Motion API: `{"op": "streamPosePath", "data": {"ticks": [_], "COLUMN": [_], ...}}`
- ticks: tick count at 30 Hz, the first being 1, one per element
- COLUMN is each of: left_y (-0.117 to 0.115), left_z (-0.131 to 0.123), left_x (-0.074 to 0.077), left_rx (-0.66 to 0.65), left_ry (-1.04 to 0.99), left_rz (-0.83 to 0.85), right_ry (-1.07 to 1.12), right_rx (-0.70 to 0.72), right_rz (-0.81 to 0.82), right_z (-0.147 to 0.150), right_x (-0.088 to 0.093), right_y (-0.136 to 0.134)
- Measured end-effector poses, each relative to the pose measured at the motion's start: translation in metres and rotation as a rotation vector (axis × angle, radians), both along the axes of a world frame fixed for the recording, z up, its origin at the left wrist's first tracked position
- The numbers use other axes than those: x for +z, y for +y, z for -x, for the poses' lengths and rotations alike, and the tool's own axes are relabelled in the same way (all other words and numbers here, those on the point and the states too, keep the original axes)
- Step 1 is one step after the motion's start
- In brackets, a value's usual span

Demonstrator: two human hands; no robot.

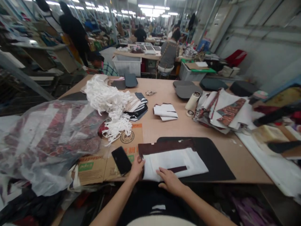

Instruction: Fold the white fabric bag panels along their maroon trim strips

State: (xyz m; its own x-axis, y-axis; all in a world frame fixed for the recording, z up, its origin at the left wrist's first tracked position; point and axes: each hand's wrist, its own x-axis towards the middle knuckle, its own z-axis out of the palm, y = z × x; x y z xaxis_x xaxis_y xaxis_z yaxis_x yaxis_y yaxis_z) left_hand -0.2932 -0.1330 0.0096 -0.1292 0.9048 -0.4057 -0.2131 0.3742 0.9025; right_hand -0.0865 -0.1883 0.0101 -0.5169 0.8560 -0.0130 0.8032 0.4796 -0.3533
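Head view: well out to the left of the grip, a plastic-wrapped bundle (54, 135) is lying across the table's end, with white strips (103, 92) heaping up beyond the left hand. Nearer, flattened cardboard (92, 172) is lying beneath a phone (121, 160), which is resting just beside that hand; the working edge is probably best guarded from catching on it.

The left hand (136, 169) is closing thumb and fingers on the left edge of a white piece (171, 155), so its grip is narrow. A dark brown layer (168, 146) is showing along the far edge, just ahead of the grip. For a neat result, that pinch should be holding both layers together without dragging the corner askew.

Between the hands, the white piece is lying nearly flat. The right hand (172, 182) is resting on its near edge, fingers loosely spread and gripping nothing. Light, even pressure there would be smoothing the sheet without creasing it around the dark slot (178, 169), just beyond the fingertips.

Right of both hands, a black mat (215, 157) is supporting the piece; keeping the layers flat against it should be helping their edges line up.
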Motion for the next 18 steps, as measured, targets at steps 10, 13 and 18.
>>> {"op": "streamPosePath", "data": {"ticks": [10,13,18], "left_y": [-0.017,-0.023,-0.032], "left_z": [0.023,0.029,0.022], "left_x": [-0.041,-0.044,-0.039], "left_rx": [-0.314,-0.378,-0.307], "left_ry": [0.957,0.997,0.833], "left_rz": [-0.136,-0.089,0.066], "right_ry": [-0.061,-0.105,-0.135], "right_rx": [-1.108,-1.146,-1.076], "right_rz": [0.064,0.193,0.188], "right_z": [-0.185,-0.198,-0.194], "right_x": [-0.013,-0.013,-0.012], "right_y": [0.045,0.050,0.044]}}
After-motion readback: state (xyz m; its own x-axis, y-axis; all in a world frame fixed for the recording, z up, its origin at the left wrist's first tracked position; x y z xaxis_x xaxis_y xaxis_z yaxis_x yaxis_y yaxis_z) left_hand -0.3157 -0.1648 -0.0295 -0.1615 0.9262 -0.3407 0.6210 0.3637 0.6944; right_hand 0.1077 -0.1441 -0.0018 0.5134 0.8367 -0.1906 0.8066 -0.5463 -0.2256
